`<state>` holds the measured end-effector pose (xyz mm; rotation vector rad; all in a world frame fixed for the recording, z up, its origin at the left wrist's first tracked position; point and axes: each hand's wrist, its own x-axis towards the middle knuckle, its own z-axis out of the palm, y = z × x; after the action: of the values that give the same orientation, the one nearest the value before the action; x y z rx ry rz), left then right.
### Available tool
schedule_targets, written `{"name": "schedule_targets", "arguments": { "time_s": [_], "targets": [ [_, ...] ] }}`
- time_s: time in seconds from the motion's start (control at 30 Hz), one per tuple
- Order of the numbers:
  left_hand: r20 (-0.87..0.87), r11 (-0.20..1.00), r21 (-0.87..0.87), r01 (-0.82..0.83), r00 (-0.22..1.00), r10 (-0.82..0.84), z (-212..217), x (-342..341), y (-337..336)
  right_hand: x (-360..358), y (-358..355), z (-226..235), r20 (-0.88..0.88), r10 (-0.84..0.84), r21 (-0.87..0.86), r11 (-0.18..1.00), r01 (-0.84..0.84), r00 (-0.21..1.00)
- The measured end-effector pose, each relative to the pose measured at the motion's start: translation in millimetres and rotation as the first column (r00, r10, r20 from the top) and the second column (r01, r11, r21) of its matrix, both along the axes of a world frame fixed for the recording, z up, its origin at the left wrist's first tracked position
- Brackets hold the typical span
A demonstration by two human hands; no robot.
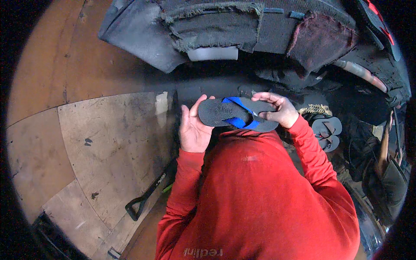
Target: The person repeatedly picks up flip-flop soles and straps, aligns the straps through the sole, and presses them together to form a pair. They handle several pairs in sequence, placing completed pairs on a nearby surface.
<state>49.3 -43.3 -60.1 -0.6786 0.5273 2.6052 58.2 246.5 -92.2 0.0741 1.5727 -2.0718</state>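
Blue-strapped, dark grey flip-flop (238,113) with elongated, textured sole: located between left fingers (197,107) and right fingers (266,96). Long axis: roughly left to right; toe end directed toward the right fingers, heel end toward the left fingers, footbed facing the viewer. Right fingers: clamped on the toe end, thumb on the footbed. Left fingers: spread wide against the heel end, thumb apart. Right of the right fingers: grey, round-ended flip-flops (320,126). Beyond both sets: frayed, dark fabric (214,32). Left of the left fingers: smudged wooden panels (117,143).
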Motion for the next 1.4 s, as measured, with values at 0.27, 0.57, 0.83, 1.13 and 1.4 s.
{"name": "schedule_targets", "arguments": {
  "time_s": [0.27, 0.57, 0.83, 1.13, 1.4],
  "targets": [
    [-0.189, 0.734, -0.678, 0.023, 0.960, -0.205, 9, -9, 25, -5, -21, 32, -0.670, 0.298, 0.632, 0.709, 0.313, 0.680],
    [-0.379, 0.453, -0.842, -0.292, 0.918, -0.114, 23, -49, 51, -19, -89, 21, -0.547, 0.138, 0.587, 0.767, 0.261, 0.826],
    [-0.327, 0.147, -0.943, -0.298, 0.911, -0.252, 23, -71, 62, -25, -116, -14, -0.553, -0.010, 0.462, 0.828, 0.317, 0.833],
    [-0.315, 0.387, -0.887, -0.251, 0.943, -0.111, 9, -74, 70, -46, -61, 22, -0.456, 0.323, 0.697, 0.709, 0.108, 0.829],
    [-0.360, 0.508, -0.789, -0.346, 0.930, 0.074, 46, -59, 56, -74, -58, 66, -0.429, 0.638, 0.828, 0.560, -0.002, 0.640]
  ]
}}
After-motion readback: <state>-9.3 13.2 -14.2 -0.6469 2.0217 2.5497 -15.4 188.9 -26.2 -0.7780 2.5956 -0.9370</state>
